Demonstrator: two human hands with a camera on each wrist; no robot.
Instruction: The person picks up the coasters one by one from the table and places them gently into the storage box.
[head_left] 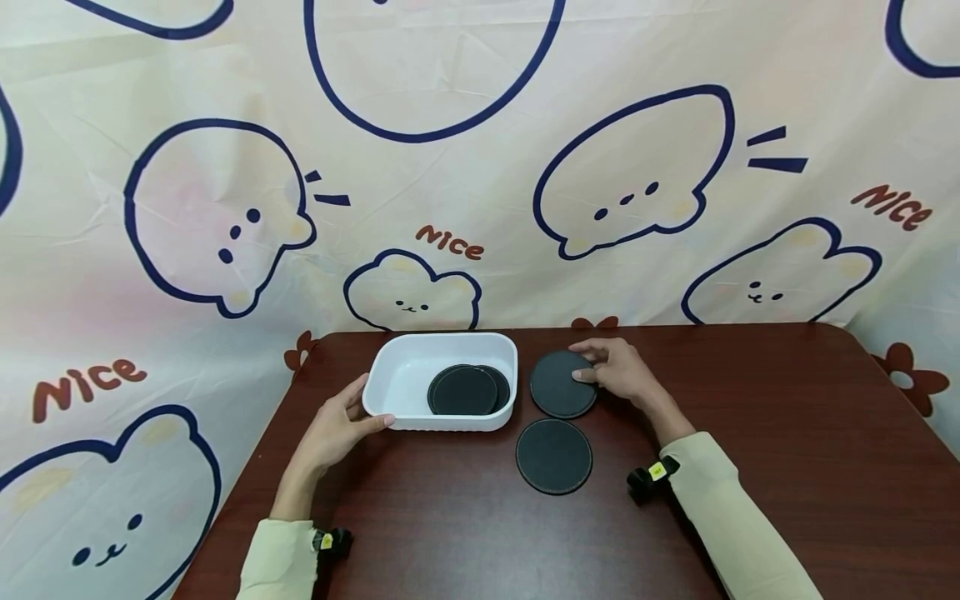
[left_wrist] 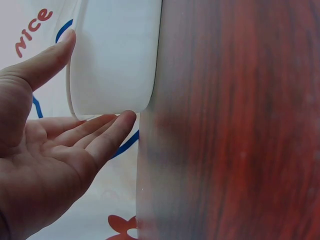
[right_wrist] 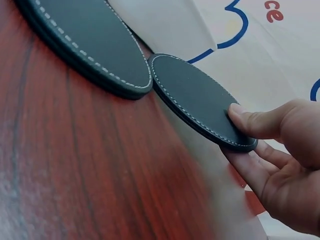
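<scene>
Pinching a black coaster (head_left: pixel 561 383), right hand (head_left: pixel 618 371); left hand (head_left: pixel 337 425) steadies tray (head_left: pixel 442 346).

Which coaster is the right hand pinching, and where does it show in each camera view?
Head: the pinched coaster lies just right of the white tray, under the right hand.
Left wrist: not in it; only the left hand at the tray's outer wall.
Right wrist: centre right, thumb on top.
Shared landmark: the second coaster beside it, at upper left in the right wrist view.

The head camera is looking down across the table (head_left: pixel 750 467). Both wrist cameras are sitting close, sharing with it the white tray (left_wrist: pixel 115 55) and the coasters (right_wrist: pixel 200 97).
</scene>
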